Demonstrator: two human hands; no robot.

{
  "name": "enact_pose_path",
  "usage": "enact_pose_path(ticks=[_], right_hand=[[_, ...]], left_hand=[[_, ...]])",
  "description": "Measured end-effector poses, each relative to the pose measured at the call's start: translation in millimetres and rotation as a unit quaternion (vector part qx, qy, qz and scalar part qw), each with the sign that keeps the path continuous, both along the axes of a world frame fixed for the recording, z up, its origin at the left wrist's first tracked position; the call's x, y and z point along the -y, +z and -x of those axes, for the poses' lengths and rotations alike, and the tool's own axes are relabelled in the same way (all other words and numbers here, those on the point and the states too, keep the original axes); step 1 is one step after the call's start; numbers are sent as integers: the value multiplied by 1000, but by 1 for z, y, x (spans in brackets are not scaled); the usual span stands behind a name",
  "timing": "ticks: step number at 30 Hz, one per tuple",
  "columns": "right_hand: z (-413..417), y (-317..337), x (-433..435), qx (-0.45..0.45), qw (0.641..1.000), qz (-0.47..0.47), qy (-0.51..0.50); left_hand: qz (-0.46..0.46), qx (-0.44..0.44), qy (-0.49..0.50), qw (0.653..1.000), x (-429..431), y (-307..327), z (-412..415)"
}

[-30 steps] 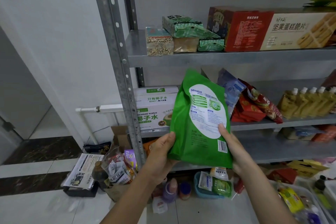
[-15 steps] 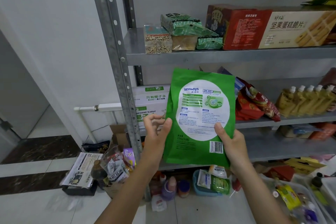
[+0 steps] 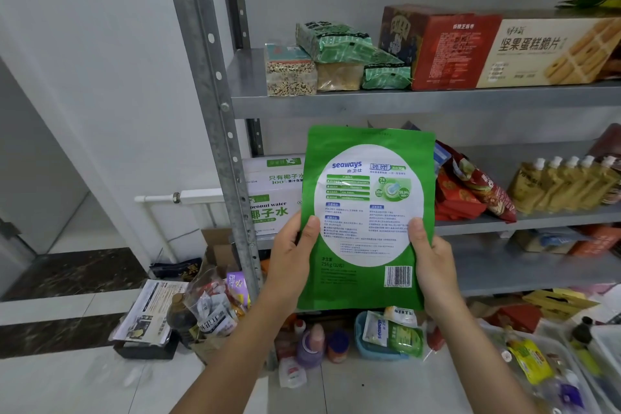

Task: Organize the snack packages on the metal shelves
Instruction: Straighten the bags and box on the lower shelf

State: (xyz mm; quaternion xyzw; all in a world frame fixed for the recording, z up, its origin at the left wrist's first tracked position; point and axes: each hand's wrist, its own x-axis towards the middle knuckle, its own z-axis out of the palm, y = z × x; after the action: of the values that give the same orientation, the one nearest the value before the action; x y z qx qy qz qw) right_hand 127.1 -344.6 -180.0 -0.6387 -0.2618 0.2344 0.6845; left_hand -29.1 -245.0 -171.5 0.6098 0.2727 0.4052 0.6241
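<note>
A flat green pouch (image 3: 366, 212) with a white oval label stands upright in front of the metal shelves (image 3: 403, 101), its printed side facing me. My left hand (image 3: 292, 252) grips its lower left edge, thumb on the front. My right hand (image 3: 433, 259) grips its lower right edge beside the barcode. On the top shelf sit green snack bags (image 3: 336, 42), a grain pack (image 3: 290, 69) and a long red and beige biscuit box (image 3: 504, 49). The middle shelf holds a white coconut water carton (image 3: 272, 195), red snack bags (image 3: 470, 191) and yellow spouted pouches (image 3: 564, 181).
The perforated shelf post (image 3: 215, 94) rises just left of my left hand. On the floor lie a paper stack (image 3: 148, 316), a bag of sachets (image 3: 215, 306), small bottles (image 3: 312, 343) and a blue basket (image 3: 389, 336). Clear trays of goods (image 3: 544, 366) sit at the lower right.
The pouch has turned from tilted to square and upright. My left hand has moved from under the pouch to a firm grip on its left edge; the view has shifted closer.
</note>
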Motion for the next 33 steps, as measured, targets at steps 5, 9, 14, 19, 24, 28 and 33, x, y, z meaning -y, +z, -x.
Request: enact_pose_path(ticks=[5, 9, 14, 19, 24, 28, 33], right_hand=[[0, 1, -1, 4, 1000, 3, -29], [0, 2, 0, 3, 999, 7, -43], [1, 0, 1, -13, 999, 10, -44], [3, 0, 1, -24, 999, 6, -36], [5, 2, 2, -26, 999, 8, -22], [2, 5, 3, -69, 998, 14, -4], [-2, 3, 7, -153, 987, -9, 42]], left_hand=[[26, 24, -5, 999, 4, 7, -1], [23, 46, -8, 999, 5, 10, -2], [5, 49, -7, 999, 5, 8, -2], [17, 59, -21, 998, 3, 4, -2], [39, 53, -7, 998, 1, 1, 0], [51, 53, 12, 997, 3, 5, 4], [81, 48, 12, 995, 3, 9, 6]])
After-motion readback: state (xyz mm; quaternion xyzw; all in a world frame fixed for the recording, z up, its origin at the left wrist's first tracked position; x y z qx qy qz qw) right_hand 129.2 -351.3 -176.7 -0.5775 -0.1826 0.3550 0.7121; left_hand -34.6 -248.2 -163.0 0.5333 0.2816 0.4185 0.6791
